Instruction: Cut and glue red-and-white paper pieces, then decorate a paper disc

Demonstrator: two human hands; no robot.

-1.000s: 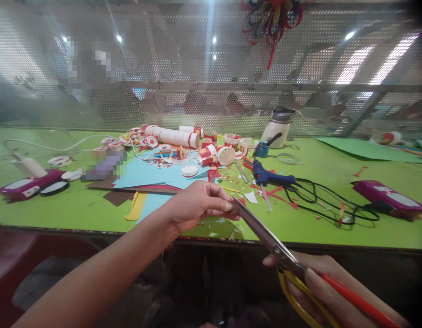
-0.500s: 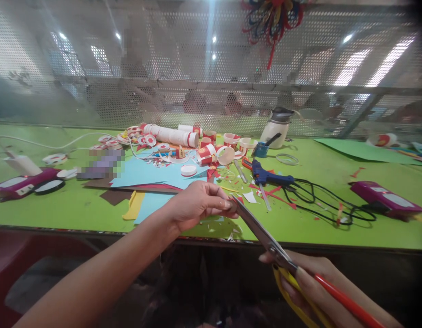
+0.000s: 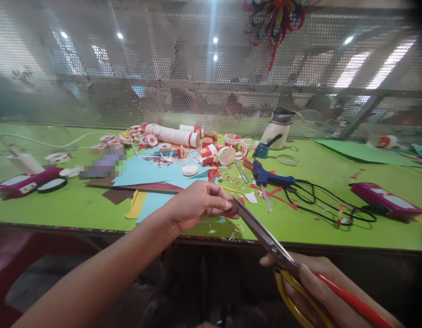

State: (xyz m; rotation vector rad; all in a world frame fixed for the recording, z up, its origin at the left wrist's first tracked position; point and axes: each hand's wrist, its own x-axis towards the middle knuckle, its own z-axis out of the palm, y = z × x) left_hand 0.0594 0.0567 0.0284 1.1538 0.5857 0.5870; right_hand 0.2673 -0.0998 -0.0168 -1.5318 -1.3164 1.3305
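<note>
Scissors (image 3: 265, 234) tip at left hand (image 3: 197, 205) fingers

Green table (image 3: 77, 205) carries blue paper sheets (image 3: 145, 173), a glue gun (image 3: 265, 175) (blue) and paper scraps (image 3: 275, 196).

Red-and-yellow-handled scissors (image 3: 265, 234), blades nearly closed, angled up-left.

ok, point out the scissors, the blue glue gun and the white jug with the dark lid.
steel scissors with yellow and red handles (image 3: 261, 232), head view, on the blades.
blue glue gun (image 3: 265, 176), head view, on the body.
white jug with dark lid (image 3: 277, 128), head view, on the belly.
</note>
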